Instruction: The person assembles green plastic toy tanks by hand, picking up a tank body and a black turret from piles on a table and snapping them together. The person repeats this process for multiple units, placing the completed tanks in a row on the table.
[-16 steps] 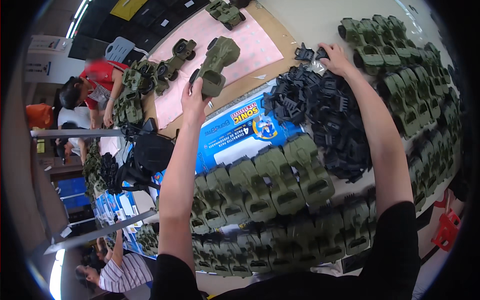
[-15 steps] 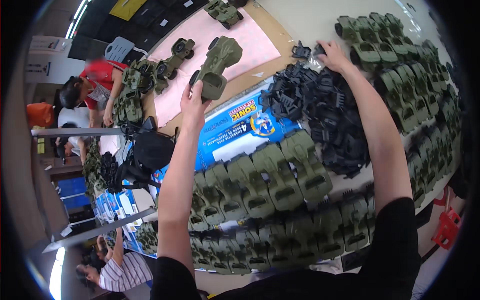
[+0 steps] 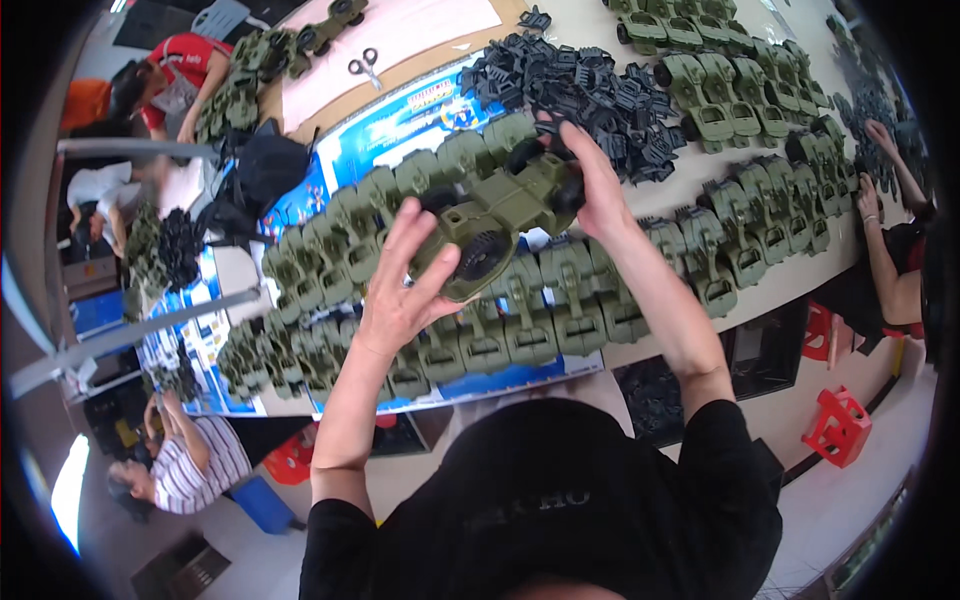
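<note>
An olive-green toy truck (image 3: 515, 205) with black wheels hangs tilted, underside partly showing, between my two hands above the rows of toys. My left hand (image 3: 395, 295) holds its left end, fingers spread around the body beside a wheel. At the other end my right hand (image 3: 598, 185) grips the truck near its right wheel. A small black piece (image 3: 546, 124) shows at the right fingertips; I cannot make out its shape. Right behind that hand lies a heap of black plastic parts (image 3: 610, 95).
Rows of green toy truck bodies (image 3: 530, 325) fill the table's front, and more trucks (image 3: 725, 95) stand at the right. Scissors (image 3: 365, 66) lie on pink sheeting (image 3: 425, 30). Co-workers sit at the left (image 3: 185, 75) and right (image 3: 895, 250). A red stool (image 3: 838, 428) stands on the floor.
My right hand has come back from the far side of the black heap to the truck. The truck has been brought nearer and turned, with both hands now on it. The view has shifted.
</note>
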